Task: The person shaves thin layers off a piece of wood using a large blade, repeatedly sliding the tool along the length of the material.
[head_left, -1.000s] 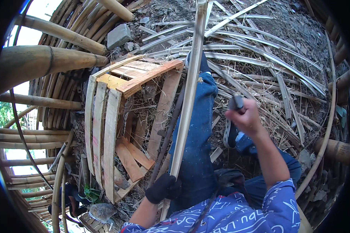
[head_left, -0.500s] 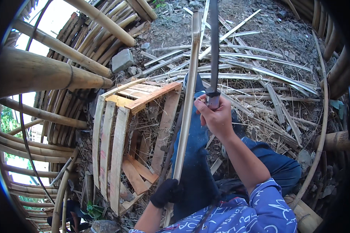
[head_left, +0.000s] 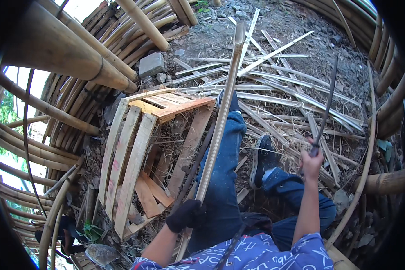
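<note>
My left hand (head_left: 184, 215), in a black glove, is closed around the lower part of a long split bamboo strip (head_left: 219, 126). The strip slants up and away across my left thigh, its far end above the ground. Out to the right, my bare right hand (head_left: 311, 163) grips the handle of a machete (head_left: 327, 105). Its long, narrow, dark blade points up and away, apart from the bamboo. Beneath the strip is my left leg (head_left: 227, 166) in blue jeans; my right leg lies bent with a dark shoe (head_left: 262, 157).
A slatted wooden crate (head_left: 135, 168) stands left of my leg. Several split bamboo strips (head_left: 297, 101) lie crisscrossed on the ground ahead. Thick bamboo poles (head_left: 72, 49) fill the left, beside a grey block (head_left: 151, 65). A person in dark clothes (head_left: 66, 234) shows partly at lower left.
My right hand has swung the machete away from the bamboo strip, outward to the right and lower. My left hand still holds the strip. The whole view has shifted slightly.
</note>
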`<state>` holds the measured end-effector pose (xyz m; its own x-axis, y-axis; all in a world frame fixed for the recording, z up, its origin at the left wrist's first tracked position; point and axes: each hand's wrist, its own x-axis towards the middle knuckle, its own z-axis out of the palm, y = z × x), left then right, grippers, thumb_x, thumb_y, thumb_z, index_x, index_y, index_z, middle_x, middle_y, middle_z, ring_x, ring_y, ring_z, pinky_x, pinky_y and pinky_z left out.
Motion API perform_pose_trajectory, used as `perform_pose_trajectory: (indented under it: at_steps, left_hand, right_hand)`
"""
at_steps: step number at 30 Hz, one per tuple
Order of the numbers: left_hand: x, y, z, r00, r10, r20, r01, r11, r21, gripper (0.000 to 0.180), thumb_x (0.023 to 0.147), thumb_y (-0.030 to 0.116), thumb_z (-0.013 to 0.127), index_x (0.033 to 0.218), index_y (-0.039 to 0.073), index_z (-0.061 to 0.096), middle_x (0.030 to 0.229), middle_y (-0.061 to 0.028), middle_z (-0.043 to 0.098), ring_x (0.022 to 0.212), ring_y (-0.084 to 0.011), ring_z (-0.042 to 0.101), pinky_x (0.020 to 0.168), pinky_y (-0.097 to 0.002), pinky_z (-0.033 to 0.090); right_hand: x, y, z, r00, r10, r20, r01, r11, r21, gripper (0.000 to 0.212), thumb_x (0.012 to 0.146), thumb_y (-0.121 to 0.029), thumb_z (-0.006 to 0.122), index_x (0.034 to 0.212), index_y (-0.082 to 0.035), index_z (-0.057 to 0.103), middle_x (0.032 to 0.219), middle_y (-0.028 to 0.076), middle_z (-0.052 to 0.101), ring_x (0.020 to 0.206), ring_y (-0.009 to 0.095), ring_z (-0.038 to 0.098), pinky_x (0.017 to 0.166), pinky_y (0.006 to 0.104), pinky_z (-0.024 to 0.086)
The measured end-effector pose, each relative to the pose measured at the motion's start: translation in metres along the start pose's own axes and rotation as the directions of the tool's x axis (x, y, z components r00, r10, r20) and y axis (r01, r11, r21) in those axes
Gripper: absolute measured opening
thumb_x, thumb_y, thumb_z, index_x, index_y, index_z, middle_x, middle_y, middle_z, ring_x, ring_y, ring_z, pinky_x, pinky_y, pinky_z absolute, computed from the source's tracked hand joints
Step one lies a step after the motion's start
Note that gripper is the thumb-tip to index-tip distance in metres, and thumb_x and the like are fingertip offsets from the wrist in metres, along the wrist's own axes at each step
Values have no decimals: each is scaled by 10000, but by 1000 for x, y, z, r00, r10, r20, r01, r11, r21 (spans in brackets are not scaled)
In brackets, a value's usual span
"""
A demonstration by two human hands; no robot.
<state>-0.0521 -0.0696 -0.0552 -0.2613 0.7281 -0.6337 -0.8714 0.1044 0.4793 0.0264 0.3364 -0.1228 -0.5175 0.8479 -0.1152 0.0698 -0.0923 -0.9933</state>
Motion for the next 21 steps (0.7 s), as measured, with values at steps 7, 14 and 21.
perform_pose_trajectory:
  at_steps: [7,14,21]
  left_hand:
    - [-4,-9,6,997,74,24,-73,997,-27,516,933,523,361,655,98,450,511,31,339,393,-93,305,362,-232,219]
    - [1,-9,10,994,110,4,-110,991,74,495,946,487,315,732,87,513,510,43,347,391,-86,337,356,-225,242]
    - [-1,-18,18,982,171,-74,-168,984,53,419,925,416,345,842,66,560,563,20,463,403,-93,395,367,-232,280]
  right_hand:
    - [-53,41,-86,968,188,-167,-217,960,-178,248,741,-24,669,930,-32,509,591,19,501,375,91,443,326,222,343]
    - [-60,86,-86,938,311,-156,-312,950,17,191,750,13,595,874,-63,470,588,25,463,381,107,437,331,246,367]
    - [-63,112,-83,943,322,-87,-327,943,-53,164,747,18,598,843,-45,481,591,26,477,407,112,459,355,245,387]
